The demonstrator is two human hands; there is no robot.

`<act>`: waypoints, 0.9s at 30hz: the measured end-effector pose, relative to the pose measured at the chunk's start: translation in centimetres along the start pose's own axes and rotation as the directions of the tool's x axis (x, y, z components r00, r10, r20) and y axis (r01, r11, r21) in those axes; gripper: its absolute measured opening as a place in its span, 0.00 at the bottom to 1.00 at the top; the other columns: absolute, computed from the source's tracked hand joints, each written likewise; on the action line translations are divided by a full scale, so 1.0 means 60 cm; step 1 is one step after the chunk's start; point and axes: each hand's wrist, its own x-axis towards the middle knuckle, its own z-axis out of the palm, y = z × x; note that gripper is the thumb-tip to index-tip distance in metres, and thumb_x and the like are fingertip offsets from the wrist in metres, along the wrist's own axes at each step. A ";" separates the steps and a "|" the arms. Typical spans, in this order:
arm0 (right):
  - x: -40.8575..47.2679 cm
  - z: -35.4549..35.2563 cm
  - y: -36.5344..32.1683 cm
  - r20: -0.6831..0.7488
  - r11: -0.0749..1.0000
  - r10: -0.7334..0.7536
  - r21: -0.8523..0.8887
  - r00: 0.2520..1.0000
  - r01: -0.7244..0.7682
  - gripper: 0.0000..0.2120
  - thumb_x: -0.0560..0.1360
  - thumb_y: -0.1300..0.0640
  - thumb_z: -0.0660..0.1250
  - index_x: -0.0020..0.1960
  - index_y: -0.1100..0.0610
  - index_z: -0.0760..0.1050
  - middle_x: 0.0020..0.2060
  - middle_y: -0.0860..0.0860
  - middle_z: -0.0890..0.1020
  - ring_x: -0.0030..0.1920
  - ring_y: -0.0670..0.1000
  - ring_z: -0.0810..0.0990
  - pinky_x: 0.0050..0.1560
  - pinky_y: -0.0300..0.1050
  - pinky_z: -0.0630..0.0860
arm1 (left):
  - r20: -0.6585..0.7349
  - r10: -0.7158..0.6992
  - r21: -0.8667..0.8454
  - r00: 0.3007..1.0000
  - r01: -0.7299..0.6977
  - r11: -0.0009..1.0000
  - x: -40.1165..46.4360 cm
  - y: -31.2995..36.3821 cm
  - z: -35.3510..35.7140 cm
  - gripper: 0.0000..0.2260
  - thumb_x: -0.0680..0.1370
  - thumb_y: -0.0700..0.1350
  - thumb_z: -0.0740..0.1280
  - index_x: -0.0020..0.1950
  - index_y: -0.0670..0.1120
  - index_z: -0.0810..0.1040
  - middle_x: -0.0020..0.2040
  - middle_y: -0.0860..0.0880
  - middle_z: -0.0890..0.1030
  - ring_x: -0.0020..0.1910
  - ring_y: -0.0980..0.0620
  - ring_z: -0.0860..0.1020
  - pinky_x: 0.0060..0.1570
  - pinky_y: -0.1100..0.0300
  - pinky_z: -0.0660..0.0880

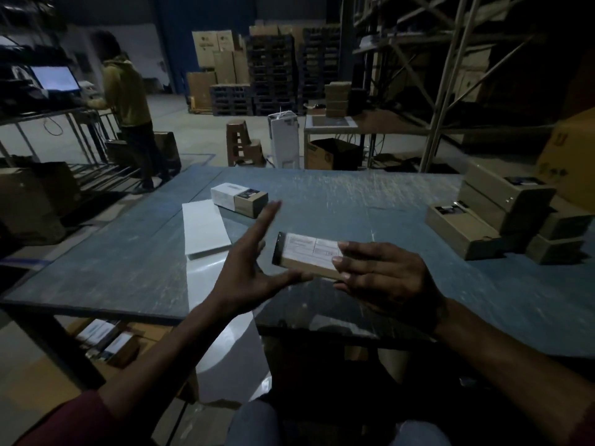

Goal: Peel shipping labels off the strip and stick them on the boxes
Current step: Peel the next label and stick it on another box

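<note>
A person seated at a scuffed blue-grey worktable (370, 201) in a dim warehouse is holding a small tan cardboard box (306, 257) just above the tabletop, its upper face covered by a white printed shipping label (314, 247). The right hand (386, 275) is gripping the box's right end, fingers curled over the label and thumb underneath. The left hand (251, 265) is hovering spread wide just left of the box, fingers straight and pointing up and away, its thumb reaching under the box's near edge. A white strip of label backing paper (204, 231) is lying flat on the table beyond the left hand, trailing toward the near edge and hanging down over it. Past the strip, another small box with a white label wrapped over it (239, 198) is resting on the table, well apart from the hands. At the table's right end, a stack of plain tan boxes (502, 210) is sitting piled up. In the background at left, another person in a yellow-green top (127, 94) is standing at a lit computer screen (56, 78), while stacked brown cartons (222, 64) and dark pallets (273, 72) are lining the far wall.
</note>
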 end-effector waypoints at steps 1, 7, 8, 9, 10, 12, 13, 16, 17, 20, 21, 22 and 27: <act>-0.001 0.001 0.001 0.002 1.000 -0.017 0.013 1.000 0.017 0.05 0.71 0.62 0.83 0.41 0.61 0.88 0.55 0.53 0.87 0.64 0.54 0.84 0.56 0.53 0.83 | 0.030 -0.192 -0.157 0.981 0.194 0.968 0.007 0.002 -0.006 0.50 0.64 0.55 0.85 0.81 0.61 0.63 0.80 0.58 0.66 0.80 0.54 0.66 0.73 0.48 0.71; -0.002 0.001 0.001 0.098 0.996 -0.089 0.017 0.991 0.088 0.10 0.73 0.55 0.82 0.47 0.61 0.88 0.63 0.57 0.84 0.69 0.59 0.80 0.62 0.58 0.80 | 0.259 -0.394 -0.423 0.882 0.470 0.775 0.027 -0.002 -0.018 0.45 0.63 0.34 0.84 0.76 0.53 0.71 0.67 0.44 0.82 0.63 0.43 0.83 0.59 0.39 0.82; -0.001 0.000 0.003 0.112 1.000 -0.007 -0.010 0.994 0.009 0.18 0.71 0.49 0.83 0.53 0.60 0.88 0.67 0.58 0.81 0.71 0.61 0.78 0.66 0.58 0.78 | 0.204 -0.377 -0.410 0.903 0.429 0.805 0.023 -0.005 -0.017 0.46 0.62 0.35 0.84 0.76 0.54 0.72 0.67 0.46 0.82 0.65 0.45 0.82 0.59 0.40 0.82; -0.001 -0.001 0.006 0.133 0.994 0.111 -0.024 0.985 -0.108 0.27 0.69 0.42 0.83 0.60 0.58 0.85 0.71 0.58 0.78 0.73 0.61 0.75 0.69 0.58 0.74 | 0.153 -0.350 -0.380 0.924 0.382 0.842 0.019 -0.009 -0.017 0.47 0.60 0.36 0.85 0.76 0.54 0.72 0.67 0.48 0.82 0.66 0.48 0.81 0.60 0.42 0.82; 0.000 -0.003 0.009 0.168 0.969 0.245 -0.021 0.955 -0.245 0.35 0.68 0.37 0.81 0.68 0.55 0.81 0.75 0.55 0.74 0.76 0.60 0.71 0.72 0.57 0.71 | 0.110 -0.308 -0.337 0.945 0.327 0.883 0.014 -0.012 -0.015 0.48 0.60 0.38 0.86 0.76 0.54 0.72 0.67 0.50 0.82 0.68 0.49 0.80 0.61 0.43 0.81; 0.004 -0.002 0.020 0.290 0.859 0.491 -0.006 0.821 -0.512 0.47 0.65 0.29 0.78 0.78 0.46 0.69 0.78 0.46 0.70 0.78 0.52 0.68 0.73 0.53 0.68 | 0.046 -0.220 -0.278 0.974 0.224 0.934 0.007 -0.021 -0.013 0.48 0.60 0.43 0.87 0.77 0.54 0.72 0.67 0.51 0.82 0.70 0.51 0.78 0.64 0.42 0.80; 0.008 0.002 0.027 0.361 0.804 0.560 -0.019 0.746 -0.594 0.50 0.64 0.26 0.76 0.80 0.42 0.65 0.77 0.43 0.71 0.76 0.47 0.70 0.72 0.49 0.69 | 0.026 -0.186 -0.276 0.982 0.186 0.943 0.005 -0.024 -0.012 0.48 0.60 0.44 0.87 0.77 0.54 0.71 0.67 0.51 0.81 0.71 0.51 0.77 0.64 0.41 0.79; 0.028 0.017 0.041 0.453 0.749 0.583 0.023 0.675 -0.662 0.44 0.63 0.26 0.75 0.75 0.41 0.71 0.66 0.37 0.79 0.64 0.39 0.80 0.64 0.37 0.77 | -0.002 -0.127 -0.289 0.992 0.121 0.950 0.004 -0.033 -0.008 0.49 0.61 0.44 0.87 0.79 0.54 0.69 0.69 0.50 0.80 0.73 0.50 0.75 0.65 0.39 0.78; 0.036 0.022 0.044 0.457 0.737 0.579 0.062 0.676 -0.673 0.42 0.63 0.28 0.77 0.72 0.43 0.75 0.63 0.35 0.80 0.61 0.37 0.81 0.61 0.34 0.78 | -0.005 -0.119 -0.286 0.993 0.113 0.952 0.006 -0.038 -0.010 0.50 0.61 0.43 0.87 0.79 0.54 0.69 0.69 0.50 0.80 0.73 0.50 0.75 0.65 0.39 0.78; 0.052 0.041 0.051 0.460 0.714 0.576 0.119 0.676 -0.690 0.35 0.62 0.33 0.80 0.66 0.44 0.80 0.59 0.31 0.80 0.57 0.33 0.82 0.57 0.31 0.79 | 0.030 -0.120 -0.260 0.992 0.124 0.958 0.012 -0.061 -0.021 0.50 0.63 0.44 0.87 0.80 0.58 0.67 0.70 0.52 0.78 0.75 0.50 0.73 0.65 0.40 0.78; 0.052 0.051 0.054 0.452 0.708 0.577 0.140 0.681 -0.692 0.33 0.62 0.35 0.80 0.64 0.44 0.82 0.59 0.32 0.82 0.57 0.34 0.82 0.56 0.32 0.80 | 0.058 -0.133 -0.246 0.989 0.144 0.958 0.014 -0.072 -0.028 0.51 0.63 0.44 0.87 0.80 0.60 0.65 0.71 0.53 0.76 0.76 0.51 0.71 0.68 0.41 0.76; 0.051 0.061 0.061 0.440 0.696 0.585 0.159 0.682 -0.700 0.31 0.63 0.36 0.81 0.63 0.45 0.83 0.59 0.34 0.83 0.57 0.35 0.83 0.55 0.34 0.81 | 0.081 -0.151 -0.215 0.985 0.165 0.963 0.017 -0.084 -0.036 0.52 0.63 0.45 0.87 0.80 0.63 0.63 0.73 0.55 0.75 0.77 0.54 0.69 0.71 0.43 0.73; 0.073 0.129 0.138 0.365 0.708 0.653 0.019 0.664 -0.706 0.26 0.68 0.37 0.76 0.62 0.49 0.86 0.58 0.46 0.85 0.54 0.45 0.85 0.53 0.48 0.85 | -0.201 -0.306 -0.071 0.931 0.297 0.952 0.034 -0.155 -0.094 0.36 0.66 0.54 0.82 0.73 0.62 0.75 0.65 0.55 0.81 0.65 0.57 0.78 0.66 0.46 0.77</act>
